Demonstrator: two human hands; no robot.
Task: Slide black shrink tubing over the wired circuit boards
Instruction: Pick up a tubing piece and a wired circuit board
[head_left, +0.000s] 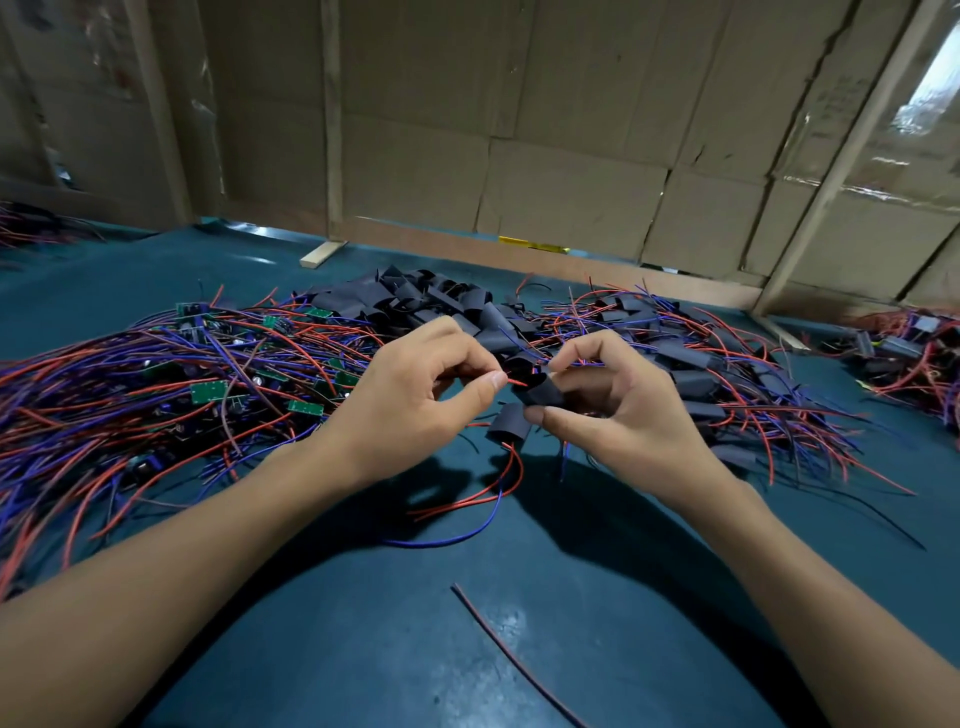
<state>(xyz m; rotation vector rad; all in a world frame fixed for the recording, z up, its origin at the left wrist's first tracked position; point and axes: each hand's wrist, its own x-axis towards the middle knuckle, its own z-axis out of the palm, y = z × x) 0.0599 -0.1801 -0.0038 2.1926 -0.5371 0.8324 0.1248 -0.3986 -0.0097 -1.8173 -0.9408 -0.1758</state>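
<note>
While both hands meet at the centre of the frame, the left hand (415, 395) pinches a red wire (514, 382) between thumb and forefinger, its tip pointing right toward a short black tube (540, 392). The right hand (618, 410) holds that tube in a pinch, thumb under it and curled fingers above, so each grip is closed on its own thing. The wire's tip sits at the tube's left mouth; whether it has entered cannot be told. Just below the held tube a second tube (511, 423) shows, with red and blue wires (488, 499) trailing from under it down onto the teal tabletop (363, 623). Whether a board is inside either tube is hidden.

At left of the frame lies a wide heap of bare boards (208, 391), small green ones tangled in red and blue leads. Behind the hands, at upper centre, is a pile of loose tubes (426, 299). To the right of the hands spreads a heap of sleeved boards (691, 358), black sleeves with leads fanning out. A single dark wire (514, 654) lies alone on the tabletop at lower centre. Further wire piles sit at the far left and far right edges. Cardboard walls (571, 130) with wooden battens rise behind the tabletop.
</note>
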